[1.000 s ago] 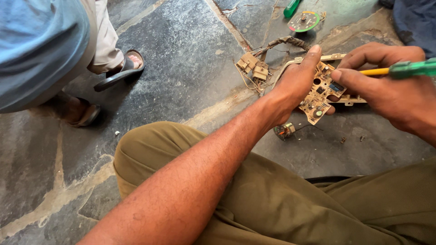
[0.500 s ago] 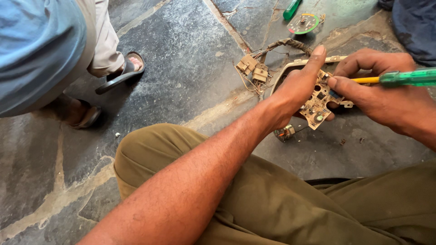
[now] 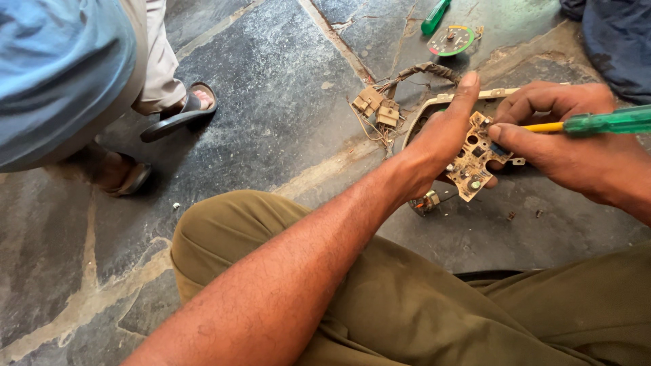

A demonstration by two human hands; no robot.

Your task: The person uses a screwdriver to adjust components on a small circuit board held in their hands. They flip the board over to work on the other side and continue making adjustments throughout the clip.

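Now both hands clamped: left hand [image 3: 441, 146] on tan circuit board [image 3: 472, 159], right hand [image 3: 576, 152] on green-handled screwdriver [image 3: 597, 123].

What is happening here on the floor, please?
A person sits on a stone floor. The left hand holds a small brown circuit board, and the right hand holds a screwdriver with a green handle, its tip at the board. Beyond the hands, tan connectors on wires, a round green dial part and a second green tool lie on the floor. Another person's sandalled foot stands at the left.
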